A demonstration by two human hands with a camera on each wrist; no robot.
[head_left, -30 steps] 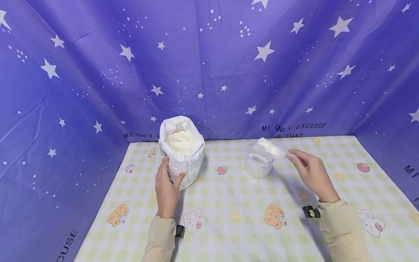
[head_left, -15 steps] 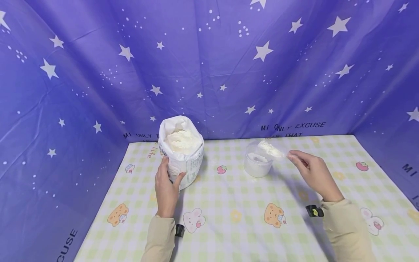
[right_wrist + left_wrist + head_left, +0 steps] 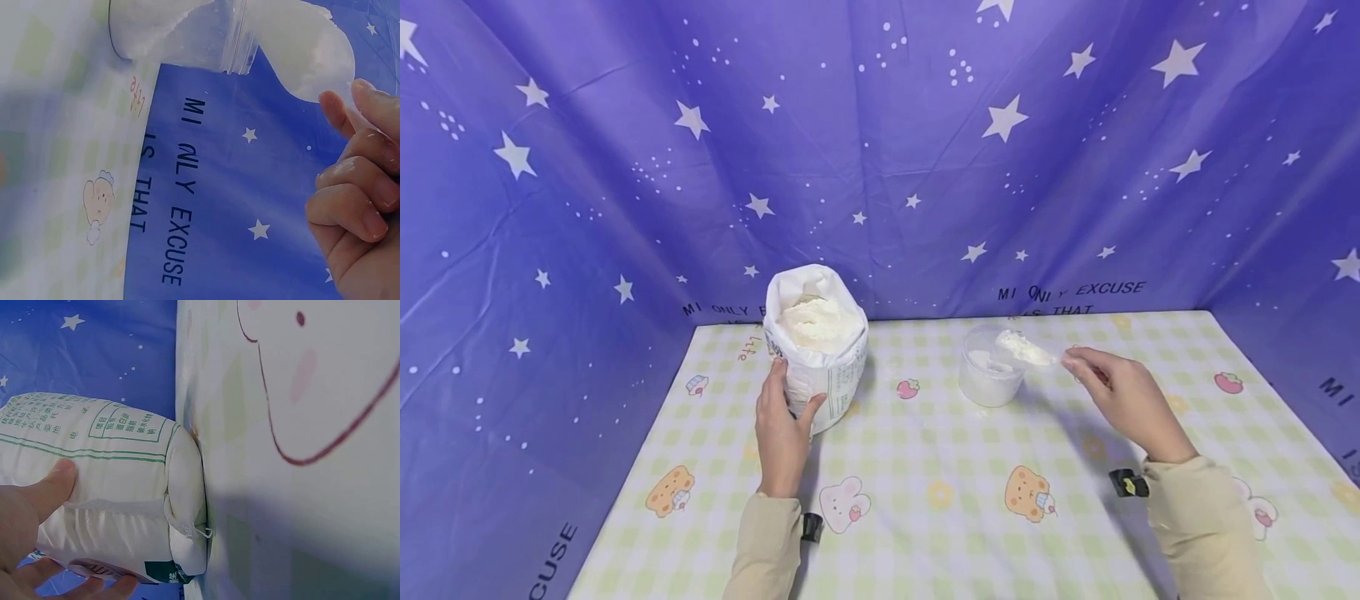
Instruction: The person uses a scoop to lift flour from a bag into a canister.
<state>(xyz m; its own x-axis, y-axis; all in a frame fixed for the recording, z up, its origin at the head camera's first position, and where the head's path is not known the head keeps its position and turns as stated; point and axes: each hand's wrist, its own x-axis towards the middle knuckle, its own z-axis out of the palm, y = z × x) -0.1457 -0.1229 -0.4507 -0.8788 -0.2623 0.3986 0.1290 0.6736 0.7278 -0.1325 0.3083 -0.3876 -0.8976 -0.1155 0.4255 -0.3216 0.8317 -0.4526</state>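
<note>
My left hand (image 3: 784, 437) grips the side of a white bag of flour (image 3: 842, 385), thumb on the near face and fingers around the left. The bag stands upright with its top open, pale flour (image 3: 822, 325) showing inside. Between thumb and forefinger, my right hand (image 3: 1126, 407) pinches the handle of a translucent scoop (image 3: 315, 59), other fingers curled in. A heap of flour lies in the scoop, which overlaps the mouth of a clear plastic jar (image 3: 991, 390) in the head view. White flour also shows inside this jar.
A checked tablecloth (image 3: 940, 442) with cartoon prints covers the table. Purple star-printed curtains (image 3: 880, 167) hang behind it and at both sides. Each wrist carries a small black device (image 3: 1129, 483) at the sleeve.
My right hand has drifted slightly right, and the loaded scoop has shifted right and a little lower over the jar. The left hand and bag have stayed in place.
</note>
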